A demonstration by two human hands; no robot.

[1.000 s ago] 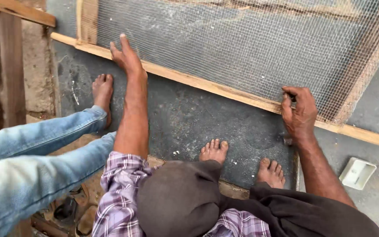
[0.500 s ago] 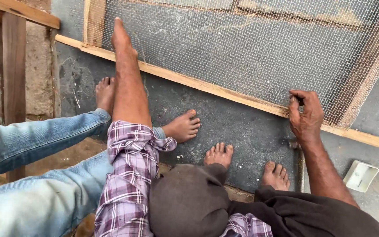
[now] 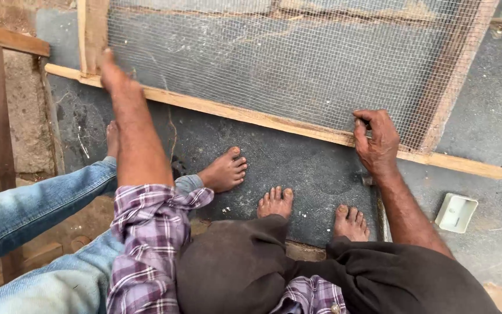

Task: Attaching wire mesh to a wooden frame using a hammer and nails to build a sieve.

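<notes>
Since the earlier frame, the left hand [image 3: 113, 75] has been moved further up, and it is now pressed flat on the wooden frame [image 3: 251, 116] near its left corner; the right hand [image 3: 377, 141] is kept closed, pinching the wire mesh [image 3: 286, 64] at the lower rail; right of the frame, a small white box [image 3: 456, 212] is seen on the floor.

A pale wooden frame [image 3: 274, 122] carries grey wire mesh [image 3: 297, 64] in a fine square grid. The sleeve [image 3: 146, 232] is purple-and-white plaid, the trousers [image 3: 233, 267] dark brown, the co-worker's jeans [image 3: 36, 203] blue, the small box [image 3: 456, 213] white, the floor [image 3: 315, 174] dark grey.
</notes>
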